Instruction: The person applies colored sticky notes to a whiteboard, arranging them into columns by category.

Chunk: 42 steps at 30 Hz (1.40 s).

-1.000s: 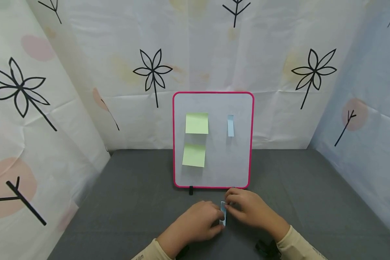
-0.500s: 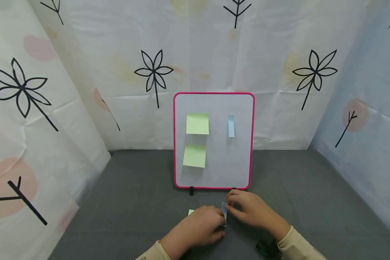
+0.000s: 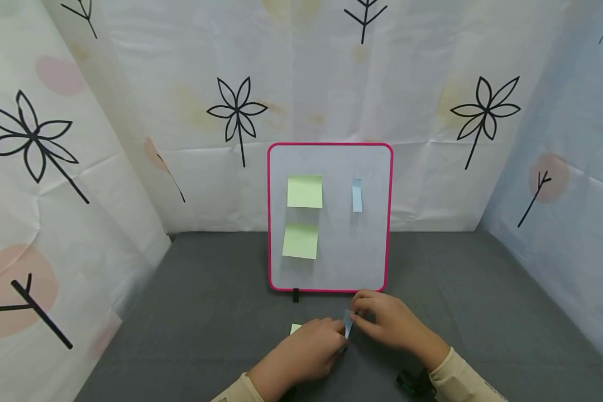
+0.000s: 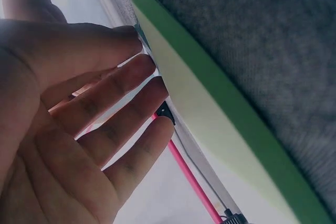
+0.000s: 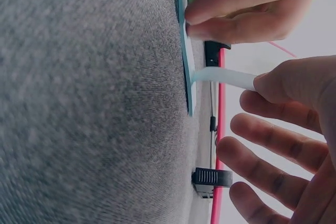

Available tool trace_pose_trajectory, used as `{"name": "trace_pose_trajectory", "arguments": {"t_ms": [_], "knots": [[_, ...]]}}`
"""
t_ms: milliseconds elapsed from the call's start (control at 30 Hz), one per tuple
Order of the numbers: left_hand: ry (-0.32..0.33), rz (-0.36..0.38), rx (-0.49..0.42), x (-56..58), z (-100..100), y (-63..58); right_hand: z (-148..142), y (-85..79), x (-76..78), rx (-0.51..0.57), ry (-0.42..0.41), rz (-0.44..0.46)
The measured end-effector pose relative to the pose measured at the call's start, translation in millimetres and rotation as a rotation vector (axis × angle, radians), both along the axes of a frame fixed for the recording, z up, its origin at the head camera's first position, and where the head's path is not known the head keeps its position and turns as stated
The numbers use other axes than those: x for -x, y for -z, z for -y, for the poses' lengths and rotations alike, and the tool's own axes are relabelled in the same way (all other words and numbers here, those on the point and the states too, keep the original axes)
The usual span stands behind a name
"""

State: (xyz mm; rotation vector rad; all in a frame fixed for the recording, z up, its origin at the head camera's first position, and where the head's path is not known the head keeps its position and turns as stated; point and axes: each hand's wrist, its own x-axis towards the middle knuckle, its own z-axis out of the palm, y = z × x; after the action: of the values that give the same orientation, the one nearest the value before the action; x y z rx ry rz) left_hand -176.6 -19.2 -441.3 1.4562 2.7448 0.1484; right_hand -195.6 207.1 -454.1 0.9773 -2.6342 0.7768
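My right hand [image 3: 393,324] pinches the free end of a pale blue sticky strip [image 5: 231,77] between thumb and index finger. The strip's other end curves down to a thin blue sticky note pad [image 5: 186,59] lying on the grey table. Fingertips of my left hand [image 3: 311,349] press on the pad's other end, with the fingers mostly straight. Beside the left hand lies a green sticky note pad [image 4: 215,87], largely hidden under that hand in the head view.
Behind the hands stands a whiteboard [image 3: 331,268] with a pink frame and black feet. Two green sticky notes [image 3: 304,191] and a narrow blue one [image 3: 357,195] are on it. A dark object [image 3: 413,383] sits by the right wrist. Printed cloth walls [image 3: 412,67] enclose the table.
The blue strip, flat on its pad before, now lifts and bends up in the right hand's pinch. The left hand has shifted slightly right, and a green corner has appeared beside it.
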Motion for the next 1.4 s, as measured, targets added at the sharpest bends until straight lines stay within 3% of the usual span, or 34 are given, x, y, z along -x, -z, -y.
{"name": "trace_pose_trajectory", "arguments": {"t_ms": [267, 1400], "knots": [[-0.02, 0.053, 0.031, 1.7, -1.1, -1.6, -0.6, 1.6, 0.9, 0.005, 0.004, 0.007], [0.023, -0.032, -0.055, 0.7, 1.6, 2.9, -7.1, -1.8, 6.1, 0.033, 0.041, 0.002]]}}
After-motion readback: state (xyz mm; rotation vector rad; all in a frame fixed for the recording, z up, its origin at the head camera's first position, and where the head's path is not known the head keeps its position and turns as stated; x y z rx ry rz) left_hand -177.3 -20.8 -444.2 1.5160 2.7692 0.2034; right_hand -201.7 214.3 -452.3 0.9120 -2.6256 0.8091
